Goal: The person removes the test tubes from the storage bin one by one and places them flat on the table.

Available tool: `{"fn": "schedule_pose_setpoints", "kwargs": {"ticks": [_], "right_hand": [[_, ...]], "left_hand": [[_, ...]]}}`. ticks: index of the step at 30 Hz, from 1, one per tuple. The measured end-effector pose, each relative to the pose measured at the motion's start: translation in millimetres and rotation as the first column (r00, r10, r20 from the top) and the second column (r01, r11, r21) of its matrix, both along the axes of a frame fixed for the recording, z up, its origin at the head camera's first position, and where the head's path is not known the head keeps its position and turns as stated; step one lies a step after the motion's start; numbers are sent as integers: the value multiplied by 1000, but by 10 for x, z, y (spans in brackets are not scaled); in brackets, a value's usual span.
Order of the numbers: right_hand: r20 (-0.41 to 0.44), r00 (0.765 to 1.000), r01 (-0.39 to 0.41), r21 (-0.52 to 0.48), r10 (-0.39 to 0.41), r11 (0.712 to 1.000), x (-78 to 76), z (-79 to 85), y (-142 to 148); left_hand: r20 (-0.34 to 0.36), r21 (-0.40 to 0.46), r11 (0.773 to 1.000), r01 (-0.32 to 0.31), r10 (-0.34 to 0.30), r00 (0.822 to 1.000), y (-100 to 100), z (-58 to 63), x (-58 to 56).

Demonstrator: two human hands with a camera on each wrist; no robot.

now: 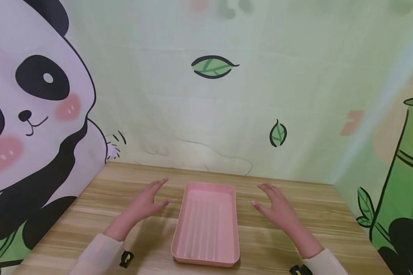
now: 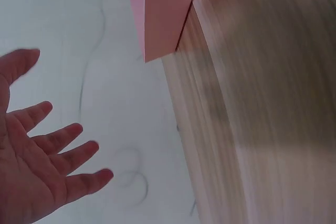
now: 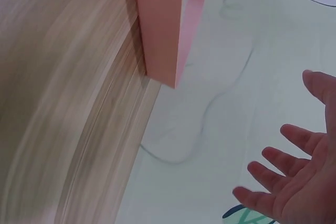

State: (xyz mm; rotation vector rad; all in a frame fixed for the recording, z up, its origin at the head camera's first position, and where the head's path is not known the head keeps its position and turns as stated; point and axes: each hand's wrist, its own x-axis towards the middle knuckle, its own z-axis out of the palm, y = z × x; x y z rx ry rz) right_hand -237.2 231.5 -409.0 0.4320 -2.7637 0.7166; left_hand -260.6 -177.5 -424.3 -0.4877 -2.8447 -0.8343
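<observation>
Soft, even light fills my head view, palest low on the backdrop [image 1: 199, 154], where a whitish diagonal streak [image 1: 382, 99] crosses the right side. Diffuse shadows darken the table [image 1: 316, 202] beneath my left hand [image 1: 142, 205] and my right hand [image 1: 279, 208], and a thin one edges the pink tray [image 1: 227, 229]. My wrist views look dimmer and greyer; the nearest wood grain smears out of focus there, and its lines bow in the right one.
</observation>
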Motion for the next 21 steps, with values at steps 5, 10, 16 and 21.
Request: {"fn": "schedule_pose_setpoints", "kwargs": {"ticks": [5, 10, 16, 21], "right_hand": [[-5, 1000, -24, -65, 24, 998, 23, -19, -53], [12, 1000, -21, -100, 22, 995, 32, -37, -112], [119, 992, -21, -231, 50, 973, 40, -44, -217], [180, 982, -7, -302, 64, 953, 30, -82, -301]], "left_hand": [[59, 117, 993, 18, -25, 998, 23, -16, 28], [166, 215, 977, 2, -39, 985, 67, -54, 76], [264, 356, 934, -22, -78, 961, 134, -168, 101], [326, 444, 894, -54, -105, 940, 197, -261, 122]]}}
